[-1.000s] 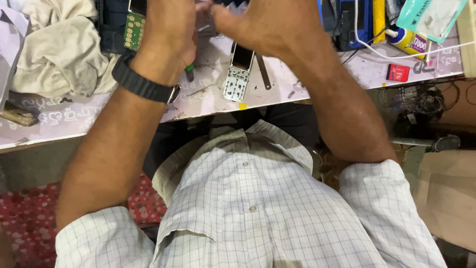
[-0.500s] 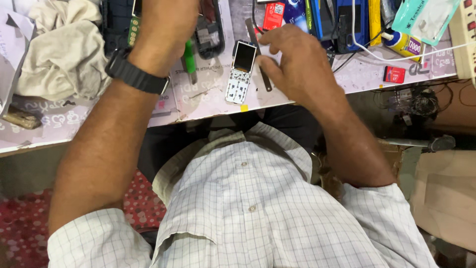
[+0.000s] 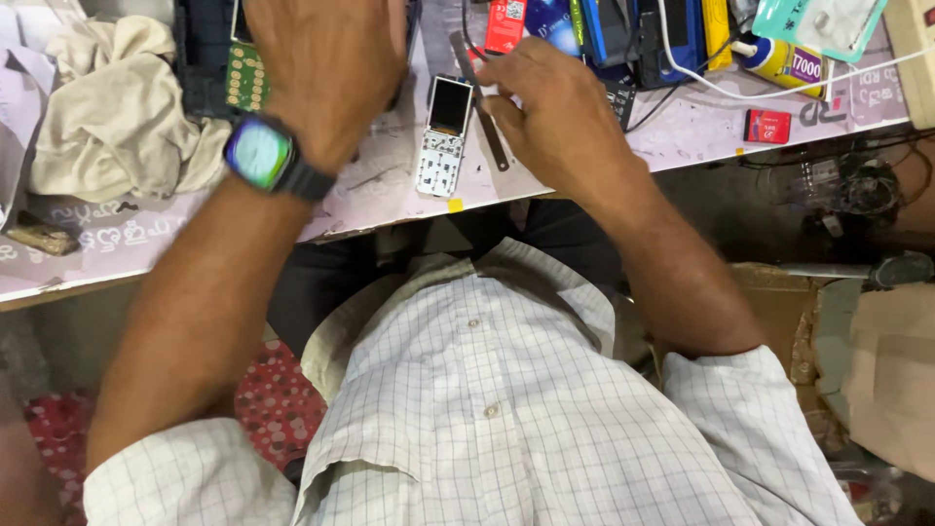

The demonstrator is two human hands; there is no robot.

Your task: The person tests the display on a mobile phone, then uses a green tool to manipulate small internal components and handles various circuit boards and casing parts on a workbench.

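Head view over a repair bench (image 3: 682, 136). A bare keypad phone board (image 3: 443, 136), small screen above and white keys below, is seen lying flat near the front edge of the bench, just beside the right hand (image 3: 560, 117). A thin grey metal strip (image 3: 484, 107) is held under the right hand's curled fingers (image 3: 506, 112), which appear to pinch it, though the grip itself is partly hidden. The left hand (image 3: 326, 68), with a smartwatch (image 3: 261, 154) at the wrist, is raised over a green circuit board (image 3: 245, 76); its fingers are turned away, so their state cannot be told. The step is judged best done with the strip kept low and the board steadied flat. A small red packet (image 3: 767, 126) lies toward the right edge; a yellow cylindrical tube (image 3: 779, 60) and a teal packet (image 3: 818, 24) sit at the back right corner; a crumpled beige cloth (image 3: 107, 117) lies at the left.
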